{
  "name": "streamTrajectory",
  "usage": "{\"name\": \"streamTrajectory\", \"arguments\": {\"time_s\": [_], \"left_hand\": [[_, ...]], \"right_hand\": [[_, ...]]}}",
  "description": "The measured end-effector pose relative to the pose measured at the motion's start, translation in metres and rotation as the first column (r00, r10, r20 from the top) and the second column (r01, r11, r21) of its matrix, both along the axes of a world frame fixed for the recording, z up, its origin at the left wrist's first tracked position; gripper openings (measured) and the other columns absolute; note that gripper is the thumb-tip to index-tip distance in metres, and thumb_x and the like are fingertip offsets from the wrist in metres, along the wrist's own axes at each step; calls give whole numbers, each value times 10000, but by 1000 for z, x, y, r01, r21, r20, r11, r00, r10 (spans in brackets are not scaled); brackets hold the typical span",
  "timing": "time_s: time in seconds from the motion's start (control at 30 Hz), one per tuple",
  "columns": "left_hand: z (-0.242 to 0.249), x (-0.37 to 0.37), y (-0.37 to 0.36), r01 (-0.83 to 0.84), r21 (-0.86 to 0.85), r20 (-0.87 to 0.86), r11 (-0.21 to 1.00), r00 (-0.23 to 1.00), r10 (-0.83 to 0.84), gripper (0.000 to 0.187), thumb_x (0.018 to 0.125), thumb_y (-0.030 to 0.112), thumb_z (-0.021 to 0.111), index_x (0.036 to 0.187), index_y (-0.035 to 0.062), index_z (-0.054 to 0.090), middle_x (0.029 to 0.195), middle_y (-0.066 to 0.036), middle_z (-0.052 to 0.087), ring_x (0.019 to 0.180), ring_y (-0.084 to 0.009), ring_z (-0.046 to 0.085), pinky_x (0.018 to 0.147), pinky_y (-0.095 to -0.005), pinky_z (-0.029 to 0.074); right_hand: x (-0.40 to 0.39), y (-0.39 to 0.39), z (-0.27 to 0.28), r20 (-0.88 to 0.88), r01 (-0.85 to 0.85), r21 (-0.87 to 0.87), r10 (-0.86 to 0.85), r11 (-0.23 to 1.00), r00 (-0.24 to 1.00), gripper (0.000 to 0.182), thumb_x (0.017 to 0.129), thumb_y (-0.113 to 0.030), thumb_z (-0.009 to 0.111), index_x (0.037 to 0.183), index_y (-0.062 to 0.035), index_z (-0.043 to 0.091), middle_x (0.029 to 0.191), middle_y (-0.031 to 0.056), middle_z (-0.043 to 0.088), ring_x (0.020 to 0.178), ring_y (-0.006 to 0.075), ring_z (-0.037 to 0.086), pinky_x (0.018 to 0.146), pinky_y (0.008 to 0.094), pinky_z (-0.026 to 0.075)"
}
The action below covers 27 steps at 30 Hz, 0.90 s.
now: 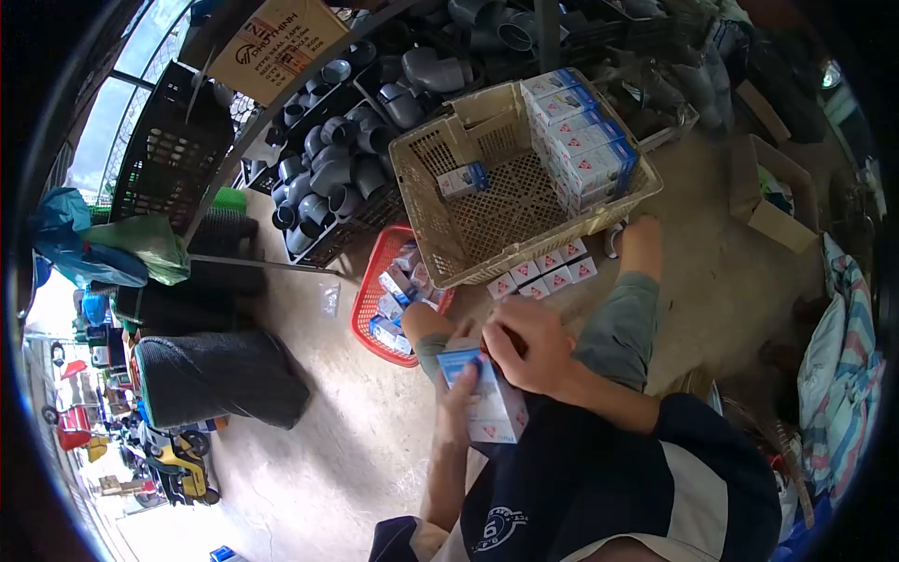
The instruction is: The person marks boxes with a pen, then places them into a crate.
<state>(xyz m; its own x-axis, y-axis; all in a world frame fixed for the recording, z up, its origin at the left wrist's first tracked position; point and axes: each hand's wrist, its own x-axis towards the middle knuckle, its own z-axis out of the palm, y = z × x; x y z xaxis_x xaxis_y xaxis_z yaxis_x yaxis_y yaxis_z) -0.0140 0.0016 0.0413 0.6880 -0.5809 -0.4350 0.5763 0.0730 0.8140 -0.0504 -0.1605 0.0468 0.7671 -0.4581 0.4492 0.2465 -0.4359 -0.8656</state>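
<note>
My left hand (457,401) is closed around a white and blue carton (498,412) with red triangle marks, held above my lap. Just over its upper end, my right hand (534,345) is curled with its fingers together. What those fingers grip, if anything, is hidden. Ahead stands a beige plastic crate (440,248) with similar cartons (590,155) stacked along its right side and a single carton (463,179) lying at its left. More cartons (543,272) sit in rows on the floor before the crate. A red basket (361,314) beside my knee contains several loose cartons.
Grey pipe elbows (332,169) fill black crates at the back. A dark mesh roll (220,379) lies to the left. An open cardboard box (773,192) is at right, near a striped sack (829,337). A small plastic bag (329,300) rests on the floor.
</note>
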Motion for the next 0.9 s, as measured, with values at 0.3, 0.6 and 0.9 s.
{"name": "streamTrajectory", "arguments": {"time_s": [0.3, 0.6, 0.9], "left_hand": [[1, -17, -23, 7, 23, -155, 1000, 988, -3, 403, 1019, 318, 551, 1308, 37, 534, 1129, -71, 643, 1015, -137, 639, 862, -301, 531], [-4, 13, -44, -329, -190, -476, 925, 855, 206, 491, 1030, 539, 409, 1150, 112, 618, 1057, -75, 670, 985, -207, 648, 866, -395, 540], [-8, 28, -79, -216, -237, -124, 947, 974, 191, 491, 1040, 514, 380, 1147, 98, 616, 1056, -78, 683, 955, -239, 657, 885, -397, 525]], "right_hand": [[-1, -21, 18, 14, 75, -109, -74, 991, 997, 239, 838, -131, 695, 655, -64, 556, 623, 80, 511, 578, 267, 547, 555, 399, 406], [-10, -11, 10, 34, 75, -65, -73, 995, 997, 235, 839, -126, 674, 650, -62, 550, 615, 93, 498, 556, 287, 507, 564, 401, 396], [-5, 3, -9, 256, 325, -447, -229, 833, 939, 256, 767, -201, 773, 689, -137, 538, 669, 11, 482, 576, 204, 485, 616, 364, 371]]}}
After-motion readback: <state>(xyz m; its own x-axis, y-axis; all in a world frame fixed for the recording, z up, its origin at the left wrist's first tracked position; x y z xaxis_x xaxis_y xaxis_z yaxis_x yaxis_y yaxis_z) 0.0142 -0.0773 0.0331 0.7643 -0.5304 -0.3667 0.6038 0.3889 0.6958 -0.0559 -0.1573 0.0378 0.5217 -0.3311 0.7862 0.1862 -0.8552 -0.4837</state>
